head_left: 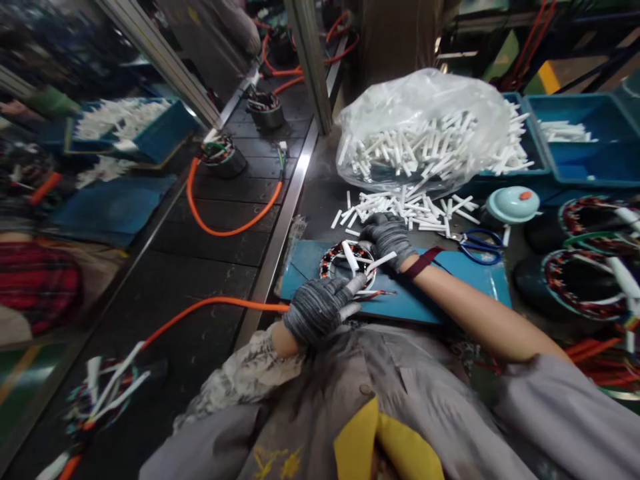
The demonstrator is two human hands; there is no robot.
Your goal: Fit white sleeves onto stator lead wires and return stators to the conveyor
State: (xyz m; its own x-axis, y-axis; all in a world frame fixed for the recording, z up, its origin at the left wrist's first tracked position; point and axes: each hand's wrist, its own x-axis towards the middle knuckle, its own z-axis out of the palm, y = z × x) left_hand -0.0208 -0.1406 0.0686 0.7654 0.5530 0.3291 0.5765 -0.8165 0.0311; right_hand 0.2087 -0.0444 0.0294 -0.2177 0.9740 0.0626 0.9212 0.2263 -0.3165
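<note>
My left hand [320, 310], in a grey glove with pale fingertips, is closed around thin wires [377, 293] with red ends, beside a ring-shaped motor stator [327, 261]. An orange cable [250, 304] runs into that hand from the left. White sleeves [351, 259] stick up from the stator, which rests on a blue mat [415, 283]. My right hand [387, 237], also gloved, reaches with curled fingers to the near edge of a loose pile of short white tubes [425, 212]. Its fingertips are partly hidden, so what they pinch cannot be made out.
Behind the pile lies a clear bag [425, 93] full of white tubes, beside blue bins [595, 177]. Blue-handled scissors [480, 247] and a pale round container [513, 205] sit at right, near more stators [533, 283]. Left runs a dark conveyor [200, 267] carrying cabled stators [225, 163].
</note>
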